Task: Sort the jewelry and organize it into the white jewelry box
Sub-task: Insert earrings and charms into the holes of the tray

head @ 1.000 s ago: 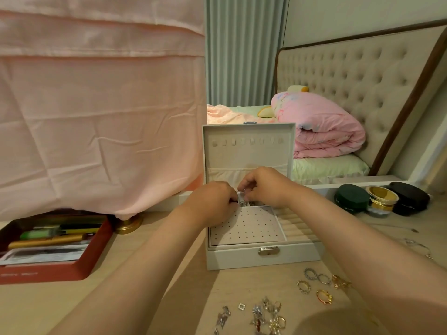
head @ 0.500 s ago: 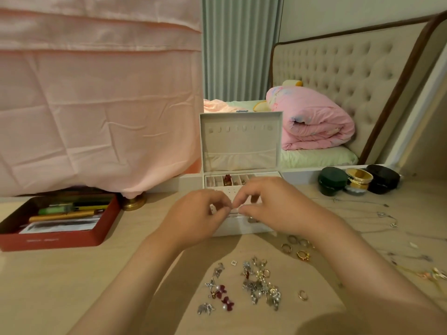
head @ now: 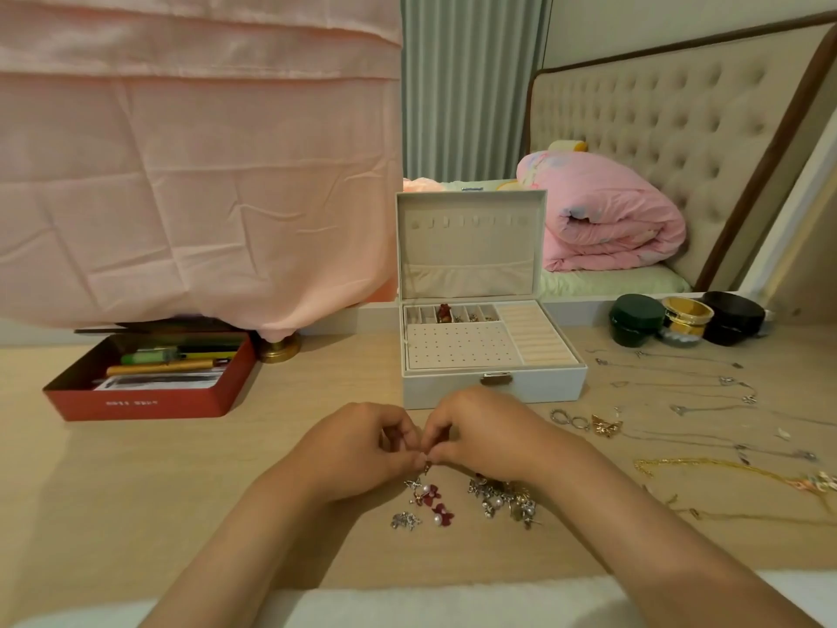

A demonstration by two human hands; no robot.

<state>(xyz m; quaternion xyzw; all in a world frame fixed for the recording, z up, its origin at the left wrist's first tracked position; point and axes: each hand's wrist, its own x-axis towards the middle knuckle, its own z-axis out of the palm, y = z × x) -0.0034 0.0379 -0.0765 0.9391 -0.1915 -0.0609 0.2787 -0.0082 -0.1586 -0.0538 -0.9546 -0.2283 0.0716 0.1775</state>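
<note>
Hands (head: pixel 358 451) (head: pixel 491 435) on trinket (head: pixel 426 467) — earrings (head: pixel 444 313) in box (head: pixel 446 392)

My bare forearms reach forward and angle inward, so my hands meet in front of me. My left hand (head: pixel 362 446) and right hand (head: pixel 491 430) have curled fingers, their tips touching and together pinching a small piece of jewelry (head: pixel 426 467).
</note>
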